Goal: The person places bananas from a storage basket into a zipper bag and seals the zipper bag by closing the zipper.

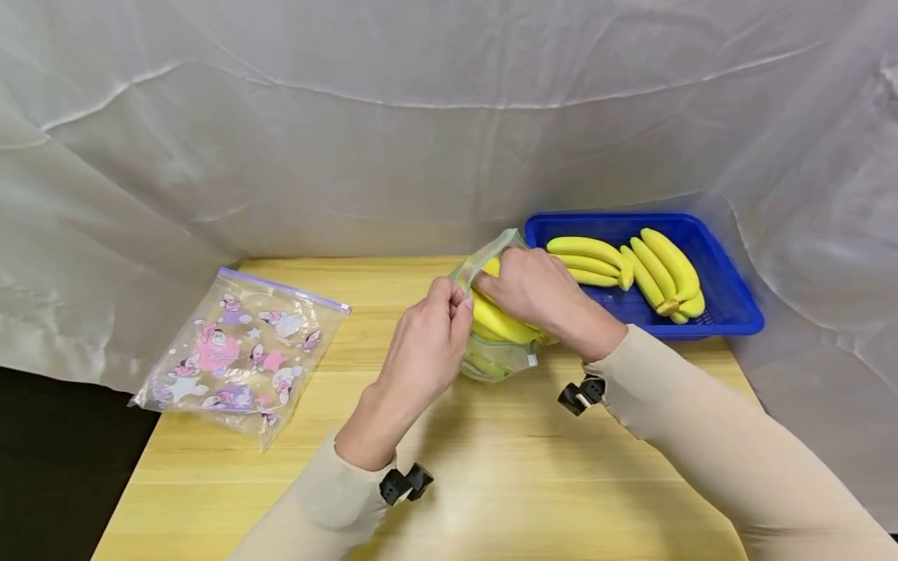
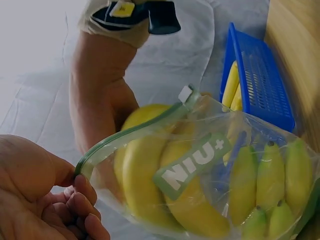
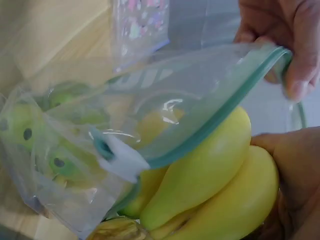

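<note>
Head view looks down over the table [image 1: 491,483]; both wrist views closely share the bag [image 2: 210,165].

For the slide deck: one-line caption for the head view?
Left hand pinches the zip bag open while right hand pushes a banana bunch in, beside a blue basket.

A clear zip bag [image 1: 494,354] with a green seal strip stands open near the tabletop's [image 1: 491,483] centre, its mouth facing twelve o'clock. A bunch of yellow bananas [image 1: 500,321] sits half inside, tilted, the stem end low in the bag. The bag's printed panel reads "NIU+".
</note>
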Demonstrator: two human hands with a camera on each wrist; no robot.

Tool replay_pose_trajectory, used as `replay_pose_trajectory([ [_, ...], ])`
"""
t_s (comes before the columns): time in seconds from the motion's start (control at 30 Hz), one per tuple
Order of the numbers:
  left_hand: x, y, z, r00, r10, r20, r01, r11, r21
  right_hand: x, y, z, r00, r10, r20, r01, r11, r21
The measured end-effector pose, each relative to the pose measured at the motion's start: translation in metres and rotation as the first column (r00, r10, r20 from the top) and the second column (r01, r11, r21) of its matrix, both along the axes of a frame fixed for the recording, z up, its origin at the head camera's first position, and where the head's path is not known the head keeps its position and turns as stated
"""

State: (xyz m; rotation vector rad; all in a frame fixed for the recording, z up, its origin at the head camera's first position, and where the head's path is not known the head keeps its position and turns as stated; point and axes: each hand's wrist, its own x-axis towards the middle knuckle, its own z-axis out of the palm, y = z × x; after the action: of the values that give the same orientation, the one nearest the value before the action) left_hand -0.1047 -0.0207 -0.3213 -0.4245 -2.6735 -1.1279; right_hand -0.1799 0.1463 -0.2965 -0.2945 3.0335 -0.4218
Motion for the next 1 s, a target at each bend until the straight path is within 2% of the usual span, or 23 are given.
replay_pose_trajectory([
  [0.07, -0.001, -0.001, -0.001, 1.000, 0.003, -0.001, -0.003, 1.000, 0.000, 0.001, -0.001, -0.001, 0.999, -0.020, -0.045, 0.020, 1.000, 0.016],
  [0.17, -0.001, -0.002, -0.001, 1.000, -0.001, -0.011, 0.001, 1.000, 0.003, 0.000, -0.004, -0.005, 0.995, -0.003, -0.104, 0.011, 0.997, 0.077],
  [0.23, -0.002, -0.002, -0.002, 1.000, -0.002, -0.008, 0.002, 1.000, 0.007, -0.001, -0.007, -0.008, 0.995, 0.018, -0.102, -0.007, 0.994, 0.105],
  [0.37, -0.005, -0.002, -0.005, 0.999, 0.018, 0.033, -0.019, 1.000, 0.011, -0.003, -0.010, -0.014, 0.999, 0.032, -0.010, -0.031, 0.999, 0.028],
  [0.43, -0.007, -0.003, -0.007, 0.998, 0.038, 0.049, -0.038, 0.999, 0.011, -0.002, -0.006, -0.014, 0.994, 0.098, 0.047, -0.096, 0.995, -0.035],
  [0.53, -0.009, -0.004, -0.008, 0.996, 0.060, 0.059, -0.061, 0.998, 0.008, 0.000, 0.002, -0.011, 0.962, 0.247, 0.118, -0.235, 0.966, -0.103],
  [0.6, -0.008, -0.004, -0.008, 0.996, 0.058, 0.061, -0.059, 0.998, 0.001, 0.004, 0.005, -0.008, 0.953, 0.276, 0.128, -0.261, 0.958, -0.118],
  [0.77, -0.007, -0.006, -0.006, 0.997, 0.050, 0.066, -0.049, 0.999, -0.013, 0.012, -0.008, -0.009, 0.990, 0.138, -0.019, -0.140, 0.986, -0.092],
  [0.9, -0.009, -0.011, -0.003, 0.992, 0.103, 0.074, -0.105, 0.994, 0.018, 0.016, -0.013, -0.008, 0.991, 0.083, -0.102, -0.087, 0.996, -0.029],
  [1.0, -0.010, -0.013, -0.001, 0.989, 0.112, 0.097, -0.115, 0.993, 0.025, 0.018, -0.012, -0.006, 0.991, 0.006, -0.137, -0.009, 1.000, -0.021],
])
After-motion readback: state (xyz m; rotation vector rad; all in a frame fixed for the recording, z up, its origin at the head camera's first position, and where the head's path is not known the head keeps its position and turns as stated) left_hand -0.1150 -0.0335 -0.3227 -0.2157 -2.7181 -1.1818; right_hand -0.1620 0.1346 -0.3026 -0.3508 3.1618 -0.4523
